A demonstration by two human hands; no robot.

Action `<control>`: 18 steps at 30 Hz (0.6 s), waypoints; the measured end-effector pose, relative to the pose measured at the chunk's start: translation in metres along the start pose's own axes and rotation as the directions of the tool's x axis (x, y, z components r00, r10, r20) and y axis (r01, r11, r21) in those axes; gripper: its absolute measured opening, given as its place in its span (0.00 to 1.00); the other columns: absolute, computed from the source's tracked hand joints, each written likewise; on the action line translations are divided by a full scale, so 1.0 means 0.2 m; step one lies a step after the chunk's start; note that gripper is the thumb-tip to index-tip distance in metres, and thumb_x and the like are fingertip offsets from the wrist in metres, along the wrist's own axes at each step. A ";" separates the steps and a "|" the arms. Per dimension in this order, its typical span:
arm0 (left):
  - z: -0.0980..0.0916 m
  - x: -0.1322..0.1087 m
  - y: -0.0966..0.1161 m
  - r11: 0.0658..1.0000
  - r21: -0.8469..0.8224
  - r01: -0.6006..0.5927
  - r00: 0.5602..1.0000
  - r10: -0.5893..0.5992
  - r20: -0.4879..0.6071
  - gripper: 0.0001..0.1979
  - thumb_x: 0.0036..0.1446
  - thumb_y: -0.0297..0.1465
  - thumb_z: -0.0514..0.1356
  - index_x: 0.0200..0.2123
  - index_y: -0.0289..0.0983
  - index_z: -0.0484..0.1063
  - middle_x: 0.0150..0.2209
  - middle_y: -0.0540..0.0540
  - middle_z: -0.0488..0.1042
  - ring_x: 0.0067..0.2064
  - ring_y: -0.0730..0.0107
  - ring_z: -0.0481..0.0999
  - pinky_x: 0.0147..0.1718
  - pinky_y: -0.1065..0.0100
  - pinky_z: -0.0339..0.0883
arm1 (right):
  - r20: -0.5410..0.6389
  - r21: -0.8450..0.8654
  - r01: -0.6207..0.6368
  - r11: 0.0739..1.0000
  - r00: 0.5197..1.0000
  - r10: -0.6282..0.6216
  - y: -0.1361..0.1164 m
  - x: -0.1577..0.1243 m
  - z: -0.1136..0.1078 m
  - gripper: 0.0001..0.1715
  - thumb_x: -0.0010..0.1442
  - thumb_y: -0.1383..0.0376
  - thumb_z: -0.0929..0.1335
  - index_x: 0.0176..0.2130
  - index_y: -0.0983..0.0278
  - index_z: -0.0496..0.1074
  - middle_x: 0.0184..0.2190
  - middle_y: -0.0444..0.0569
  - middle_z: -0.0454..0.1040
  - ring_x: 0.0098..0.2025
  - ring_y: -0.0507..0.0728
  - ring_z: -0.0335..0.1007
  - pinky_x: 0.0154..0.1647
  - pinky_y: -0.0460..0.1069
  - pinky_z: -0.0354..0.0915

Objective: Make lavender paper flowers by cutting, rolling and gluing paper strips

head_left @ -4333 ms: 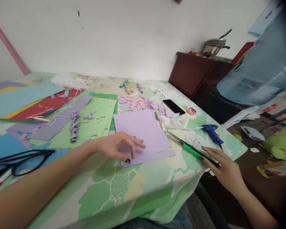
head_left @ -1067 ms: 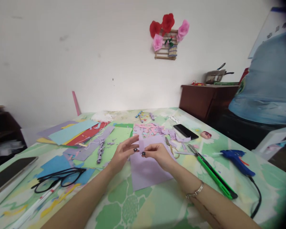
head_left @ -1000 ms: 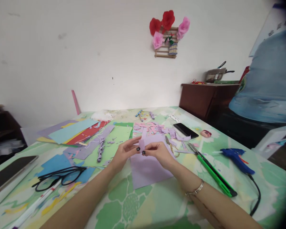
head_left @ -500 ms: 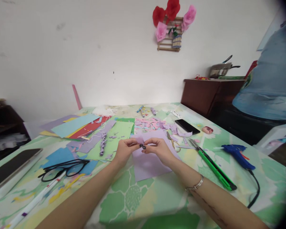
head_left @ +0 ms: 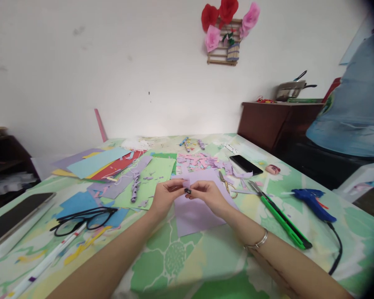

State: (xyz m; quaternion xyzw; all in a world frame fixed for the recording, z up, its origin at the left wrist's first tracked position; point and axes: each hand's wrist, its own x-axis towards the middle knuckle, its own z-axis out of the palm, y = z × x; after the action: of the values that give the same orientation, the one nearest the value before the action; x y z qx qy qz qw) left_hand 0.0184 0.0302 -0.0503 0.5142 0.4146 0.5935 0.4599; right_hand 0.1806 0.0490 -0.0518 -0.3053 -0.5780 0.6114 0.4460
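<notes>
My left hand (head_left: 166, 196) and my right hand (head_left: 206, 195) meet above the table, fingertips pinched together on a small lilac paper piece (head_left: 186, 183). Directly under them lies a lilac paper sheet (head_left: 195, 216) flat on the green patterned tablecloth (head_left: 174, 257). Both hands are closed in a pinch on the same small piece. A bracelet sits on my right wrist.
Gold scissors (head_left: 226, 187), a green utility knife (head_left: 280, 222) and a blue glue gun (head_left: 311, 200) lie to the right. A black phone (head_left: 246, 164) and paper scraps (head_left: 199, 162) are farther back. Coloured sheets (head_left: 106, 166), black glasses (head_left: 81, 218) and a tablet (head_left: 12, 218) lie left.
The hands have come together from holding a larger flap to pinching a small folded piece between the fingertips. Long before, the left hand lay on the sheet and the right by the knife.
</notes>
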 end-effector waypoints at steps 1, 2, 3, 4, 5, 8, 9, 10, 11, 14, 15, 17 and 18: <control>0.00 0.00 0.00 1.000 -0.005 0.004 1.000 -0.004 -0.003 0.13 0.36 0.29 0.72 0.30 0.35 0.80 0.38 0.44 0.79 0.36 0.67 0.77 0.39 0.68 0.71 | -0.002 0.003 -0.003 1.000 1.000 0.003 0.00 0.00 0.00 0.11 0.42 0.62 0.75 0.25 0.67 0.75 0.22 0.46 0.75 0.29 0.52 0.71 0.37 0.50 0.66; 0.00 0.00 0.00 1.000 -0.008 0.007 1.000 -0.007 -0.007 0.14 0.36 0.29 0.72 0.31 0.36 0.80 0.38 0.44 0.79 0.35 0.68 0.76 0.38 0.68 0.71 | -0.006 0.005 -0.005 1.000 1.000 0.005 0.00 0.00 0.00 0.11 0.42 0.62 0.75 0.25 0.67 0.75 0.22 0.46 0.75 0.29 0.52 0.72 0.37 0.50 0.66; 0.00 0.00 0.01 1.000 -0.008 0.008 1.000 -0.008 -0.011 0.15 0.36 0.28 0.72 0.32 0.36 0.80 0.37 0.44 0.79 0.34 0.69 0.76 0.37 0.69 0.71 | -0.010 0.007 -0.008 1.000 1.000 0.008 -0.01 -0.01 0.00 0.11 0.42 0.63 0.75 0.25 0.66 0.75 0.22 0.46 0.75 0.29 0.53 0.72 0.37 0.50 0.66; 0.00 0.00 0.01 1.000 -0.003 0.007 1.000 -0.007 -0.015 0.16 0.36 0.28 0.72 0.33 0.35 0.80 0.36 0.45 0.79 0.34 0.69 0.76 0.37 0.69 0.71 | -0.014 0.009 -0.010 1.000 1.000 0.010 -0.01 -0.01 0.00 0.10 0.41 0.63 0.76 0.25 0.66 0.75 0.22 0.45 0.75 0.29 0.52 0.72 0.37 0.50 0.66; 0.00 0.00 0.01 1.000 0.003 0.007 1.000 -0.007 -0.020 0.16 0.35 0.28 0.71 0.34 0.35 0.80 0.35 0.45 0.79 0.33 0.70 0.76 0.36 0.69 0.71 | -0.015 0.010 -0.011 1.000 1.000 0.011 -0.01 -0.01 0.01 0.10 0.41 0.64 0.76 0.24 0.66 0.75 0.22 0.45 0.75 0.29 0.52 0.72 0.37 0.49 0.66; 0.00 -0.01 0.01 1.000 0.018 -0.001 0.999 0.002 -0.036 0.16 0.36 0.27 0.71 0.33 0.34 0.79 0.34 0.44 0.79 0.33 0.70 0.75 0.35 0.69 0.71 | -0.009 0.015 -0.008 1.000 1.000 0.009 0.00 -0.01 0.01 0.10 0.40 0.65 0.76 0.25 0.66 0.75 0.22 0.45 0.76 0.28 0.52 0.72 0.36 0.49 0.66; 0.01 -0.01 0.02 1.000 0.021 -0.009 0.999 0.010 -0.040 0.16 0.36 0.27 0.71 0.33 0.34 0.79 0.35 0.44 0.79 0.33 0.70 0.75 0.36 0.69 0.72 | -0.006 0.018 -0.006 1.000 1.000 0.006 0.00 -0.01 0.01 0.11 0.39 0.65 0.76 0.25 0.66 0.75 0.22 0.45 0.76 0.28 0.53 0.72 0.36 0.50 0.66; 0.01 -0.01 0.02 1.000 0.020 -0.020 0.999 0.021 -0.043 0.16 0.35 0.27 0.71 0.33 0.35 0.79 0.36 0.44 0.79 0.33 0.70 0.75 0.36 0.69 0.72 | -0.005 0.020 -0.003 1.000 1.000 0.003 0.00 0.00 0.01 0.11 0.39 0.64 0.76 0.25 0.66 0.75 0.22 0.45 0.76 0.28 0.53 0.72 0.36 0.50 0.66; 0.01 -0.01 0.02 0.999 0.016 -0.033 0.998 0.034 -0.046 0.17 0.35 0.27 0.71 0.34 0.35 0.79 0.37 0.44 0.78 0.34 0.70 0.75 0.36 0.68 0.72 | -0.005 0.022 0.000 1.000 1.000 0.000 0.00 0.00 0.01 0.11 0.39 0.64 0.76 0.26 0.66 0.75 0.22 0.45 0.76 0.28 0.53 0.72 0.36 0.50 0.66; 0.01 -0.01 0.02 0.999 0.002 -0.054 0.997 0.054 -0.056 0.18 0.34 0.27 0.71 0.35 0.35 0.79 0.43 0.42 0.77 0.34 0.71 0.74 0.37 0.67 0.72 | -0.009 0.013 0.007 1.000 1.000 -0.007 0.01 0.00 0.00 0.11 0.38 0.64 0.76 0.24 0.66 0.73 0.22 0.45 0.76 0.28 0.52 0.72 0.36 0.49 0.66; 0.01 -0.01 0.02 0.998 -0.002 -0.056 0.997 0.055 -0.058 0.18 0.34 0.27 0.71 0.35 0.35 0.79 0.44 0.42 0.77 0.35 0.70 0.74 0.38 0.66 0.72 | -0.010 0.008 0.007 1.000 1.000 -0.007 0.01 0.00 0.00 0.12 0.38 0.64 0.76 0.23 0.66 0.73 0.22 0.45 0.75 0.28 0.52 0.71 0.36 0.49 0.65; 0.01 -0.01 0.01 0.999 -0.004 -0.051 0.997 0.050 -0.058 0.18 0.35 0.27 0.71 0.35 0.35 0.79 0.43 0.42 0.77 0.35 0.69 0.75 0.39 0.65 0.72 | -0.010 -0.002 0.005 1.000 1.000 -0.005 0.02 0.00 0.00 0.12 0.39 0.63 0.76 0.22 0.66 0.72 0.22 0.45 0.75 0.28 0.52 0.71 0.35 0.49 0.65; 0.01 -0.01 0.01 0.999 -0.003 -0.047 0.998 0.047 -0.052 0.18 0.35 0.27 0.71 0.35 0.35 0.79 0.43 0.42 0.77 0.35 0.69 0.75 0.39 0.65 0.73 | -0.008 -0.007 0.003 1.000 1.000 -0.003 0.02 0.00 0.00 0.12 0.39 0.63 0.76 0.22 0.66 0.72 0.22 0.45 0.75 0.28 0.53 0.72 0.35 0.49 0.65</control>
State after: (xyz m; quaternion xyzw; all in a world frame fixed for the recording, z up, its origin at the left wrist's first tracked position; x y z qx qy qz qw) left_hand 0.0209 0.0272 -0.0489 0.5071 0.4131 0.6183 0.4359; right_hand 0.1805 0.0498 -0.0560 -0.3086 -0.5787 0.6074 0.4482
